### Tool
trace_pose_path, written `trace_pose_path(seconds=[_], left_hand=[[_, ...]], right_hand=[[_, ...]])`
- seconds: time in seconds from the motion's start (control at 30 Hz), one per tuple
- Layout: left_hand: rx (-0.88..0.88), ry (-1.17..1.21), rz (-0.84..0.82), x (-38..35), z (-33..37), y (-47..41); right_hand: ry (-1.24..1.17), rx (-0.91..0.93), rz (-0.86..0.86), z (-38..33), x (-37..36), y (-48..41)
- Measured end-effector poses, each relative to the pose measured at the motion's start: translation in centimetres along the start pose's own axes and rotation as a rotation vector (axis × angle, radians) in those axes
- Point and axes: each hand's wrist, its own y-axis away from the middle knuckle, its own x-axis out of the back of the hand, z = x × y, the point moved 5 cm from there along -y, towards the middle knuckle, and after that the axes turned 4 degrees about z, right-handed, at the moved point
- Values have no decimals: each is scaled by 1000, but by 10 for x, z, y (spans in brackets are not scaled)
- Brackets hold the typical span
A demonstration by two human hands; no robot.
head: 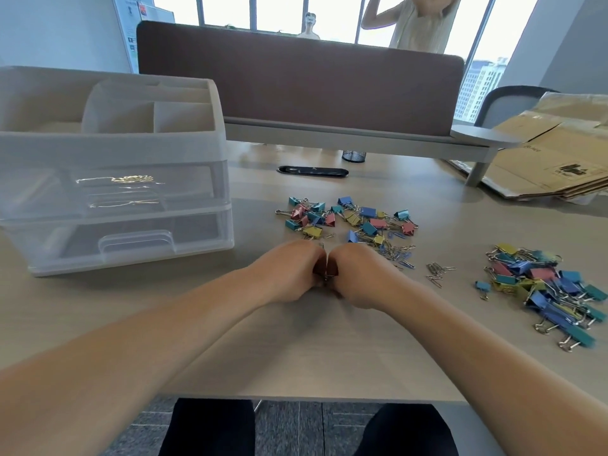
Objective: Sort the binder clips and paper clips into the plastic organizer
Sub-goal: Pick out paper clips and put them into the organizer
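Observation:
My left hand [289, 274] and my right hand [358, 278] sit knuckle to knuckle on the table, fingers curled, with a small metal clip [327, 274] showing in the gap between them. Just beyond them lies a pile of small coloured binder clips [348, 217]. Loose paper clips [399, 255] are scattered to its right. A second pile of larger binder clips [543, 287] lies at the far right. The translucent plastic organizer [112, 199] stands at the left, with open top compartments and two drawers, both pushed in.
A brown desk divider [296, 87] runs along the back, with a mesh cup [354, 156] and a black cable grommet [312, 171] below it. Flattened cardboard boxes [552, 159] lie at the back right. Two people stand behind the divider. The table's front edge is near my knees.

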Motion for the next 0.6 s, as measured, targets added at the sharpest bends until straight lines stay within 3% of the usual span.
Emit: trace_pose_path(seconds=[0.6], left_hand=[[43,162,136,17,5,6]], right_hand=[[-322,-70,158,15,21,14]])
